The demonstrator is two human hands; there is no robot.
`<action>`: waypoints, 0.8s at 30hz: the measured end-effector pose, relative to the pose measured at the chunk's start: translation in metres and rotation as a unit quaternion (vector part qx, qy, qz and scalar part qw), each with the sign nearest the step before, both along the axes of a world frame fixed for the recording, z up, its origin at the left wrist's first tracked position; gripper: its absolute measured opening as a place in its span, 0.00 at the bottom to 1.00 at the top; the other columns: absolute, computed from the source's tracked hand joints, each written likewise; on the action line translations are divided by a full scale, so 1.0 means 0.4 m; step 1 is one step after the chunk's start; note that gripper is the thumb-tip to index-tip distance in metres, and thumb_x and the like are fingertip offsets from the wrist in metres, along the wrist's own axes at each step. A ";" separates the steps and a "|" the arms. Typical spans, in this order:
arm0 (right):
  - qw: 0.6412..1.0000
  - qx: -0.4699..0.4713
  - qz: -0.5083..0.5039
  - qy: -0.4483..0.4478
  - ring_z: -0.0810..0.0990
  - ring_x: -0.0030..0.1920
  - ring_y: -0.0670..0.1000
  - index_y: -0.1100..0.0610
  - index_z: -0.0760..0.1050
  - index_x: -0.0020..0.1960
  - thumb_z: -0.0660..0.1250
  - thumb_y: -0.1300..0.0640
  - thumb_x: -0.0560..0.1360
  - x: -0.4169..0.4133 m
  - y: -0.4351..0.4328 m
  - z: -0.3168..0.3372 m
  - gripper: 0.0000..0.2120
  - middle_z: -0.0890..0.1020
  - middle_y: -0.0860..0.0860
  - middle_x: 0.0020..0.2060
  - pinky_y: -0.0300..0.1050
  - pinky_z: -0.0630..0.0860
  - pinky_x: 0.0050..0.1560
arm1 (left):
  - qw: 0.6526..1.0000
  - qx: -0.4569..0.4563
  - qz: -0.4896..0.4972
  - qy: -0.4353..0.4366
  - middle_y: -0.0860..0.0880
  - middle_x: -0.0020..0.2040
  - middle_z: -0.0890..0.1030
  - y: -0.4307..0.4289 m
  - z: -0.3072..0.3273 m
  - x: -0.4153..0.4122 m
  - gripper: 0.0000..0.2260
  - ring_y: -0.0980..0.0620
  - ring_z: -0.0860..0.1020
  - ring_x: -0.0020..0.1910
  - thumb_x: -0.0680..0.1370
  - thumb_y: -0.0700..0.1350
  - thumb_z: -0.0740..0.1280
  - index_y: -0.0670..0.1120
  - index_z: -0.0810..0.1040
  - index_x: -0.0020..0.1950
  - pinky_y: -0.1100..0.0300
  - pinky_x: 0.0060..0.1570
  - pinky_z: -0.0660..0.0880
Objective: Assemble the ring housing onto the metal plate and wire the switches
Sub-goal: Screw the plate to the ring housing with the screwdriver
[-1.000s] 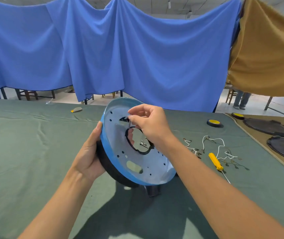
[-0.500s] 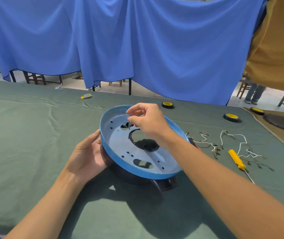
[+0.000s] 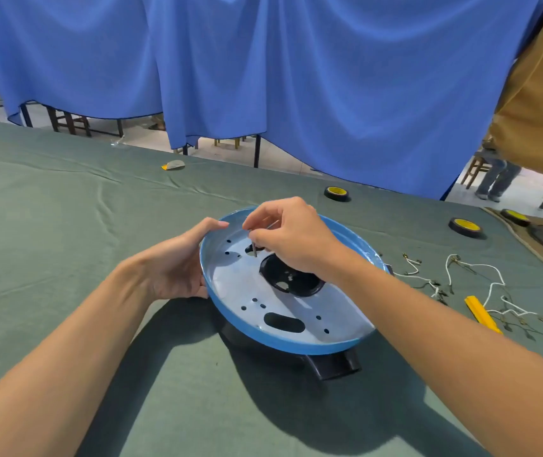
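Beneath the metal plate (image 3: pixel 237 285) the black ring housing (image 3: pixel 332 366) is mostly hidden, the right hand (image 3: pixel 291 240) covers the far side of the plate's central opening (image 3: pixel 293 280), and the thin piece (image 3: pixel 254 250) it pinches is too small to name.

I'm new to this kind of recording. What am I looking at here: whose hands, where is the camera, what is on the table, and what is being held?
There is no machine here. A person works bare-handed, filmed by a wide-angle camera worn on their head that looks down at the hands. On the green cloth table a round blue-rimmed metal plate sits on top of a black ring housing. The left hand holds the plate's rim. The right hand pinches a thin metal piece, perhaps a screw, over a hole in the plate. To the right lie white wires with terminals, a yellow-handled screwdriver and tape rolls.
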State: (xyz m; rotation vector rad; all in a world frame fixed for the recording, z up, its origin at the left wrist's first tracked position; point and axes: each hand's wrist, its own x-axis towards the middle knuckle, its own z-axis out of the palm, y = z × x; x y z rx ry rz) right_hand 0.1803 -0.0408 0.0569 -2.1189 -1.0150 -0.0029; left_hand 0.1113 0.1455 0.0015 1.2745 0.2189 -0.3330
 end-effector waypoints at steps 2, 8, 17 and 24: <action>1.000 0.003 -0.005 -0.017 0.81 0.41 0.44 0.52 0.82 0.44 0.69 0.62 0.73 0.015 -0.001 0.012 0.06 0.83 0.45 0.37 0.42 0.78 0.52 | 1.000 -0.013 -0.004 -0.001 0.42 0.54 0.83 -0.001 -0.010 0.018 0.20 0.45 0.83 0.45 0.74 0.59 0.67 0.46 0.84 0.56 0.53 0.42 0.80; 1.000 0.017 -0.015 -0.009 0.82 0.33 0.45 0.55 0.81 0.43 0.70 0.64 0.73 0.069 -0.015 0.018 0.04 0.84 0.50 0.33 0.43 0.82 0.46 | 0.998 -0.022 -0.052 -0.017 0.43 0.53 0.84 -0.029 -0.027 0.063 0.20 0.47 0.83 0.45 0.74 0.60 0.67 0.47 0.85 0.54 0.54 0.43 0.81; 0.997 -0.036 -0.007 -0.072 0.82 0.38 0.43 0.56 0.82 0.49 0.69 0.61 0.75 0.115 -0.004 -0.018 0.04 0.84 0.48 0.37 0.42 0.81 0.47 | 0.995 -0.041 -0.090 -0.022 0.44 0.56 0.84 -0.034 -0.029 0.089 0.25 0.48 0.84 0.48 0.76 0.66 0.64 0.48 0.84 0.59 0.55 0.44 0.81; 0.990 -0.044 0.026 -0.132 0.82 0.40 0.45 0.57 0.82 0.49 0.69 0.61 0.76 0.117 0.011 -0.018 0.05 0.84 0.49 0.40 0.42 0.80 0.47 | 0.997 -0.038 -0.073 -0.006 0.42 0.54 0.84 -0.038 -0.026 0.082 0.29 0.47 0.83 0.46 0.72 0.68 0.67 0.44 0.85 0.56 0.54 0.45 0.81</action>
